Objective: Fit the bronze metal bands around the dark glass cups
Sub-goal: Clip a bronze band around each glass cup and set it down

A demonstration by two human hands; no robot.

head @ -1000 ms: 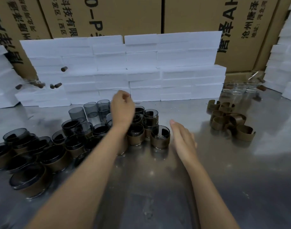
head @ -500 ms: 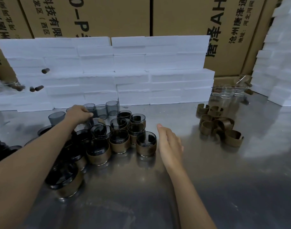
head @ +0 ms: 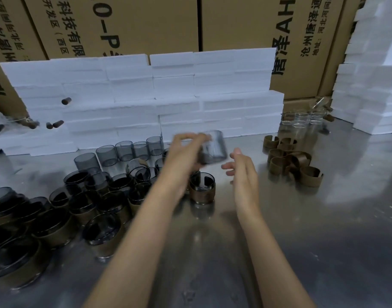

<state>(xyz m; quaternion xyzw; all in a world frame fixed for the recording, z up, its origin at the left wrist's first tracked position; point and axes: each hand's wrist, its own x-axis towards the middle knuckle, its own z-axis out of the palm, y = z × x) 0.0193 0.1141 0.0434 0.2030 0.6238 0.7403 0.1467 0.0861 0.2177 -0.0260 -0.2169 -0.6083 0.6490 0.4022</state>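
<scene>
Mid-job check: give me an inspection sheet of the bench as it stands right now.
Surface: shiny steel table, bare at front right.
Job's things: unbanded dark glass cups at back left; banded cups at left and centre; loose bronze metal bands piled at right.
Clutter: clear glass cups at back right; small brown cylinders by the foam.
Grippers: left hand holds a blurred, tilted dark cup in the air; right hand open, empty beside it.
Cables: nothing seen.
Surroundings: stacked white foam blocks; printed cardboard boxes behind.

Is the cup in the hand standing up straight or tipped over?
Tipped. The dark glass cup is held in the air by the left hand, leaning sideways, while the banded cup below stands upright.
</scene>
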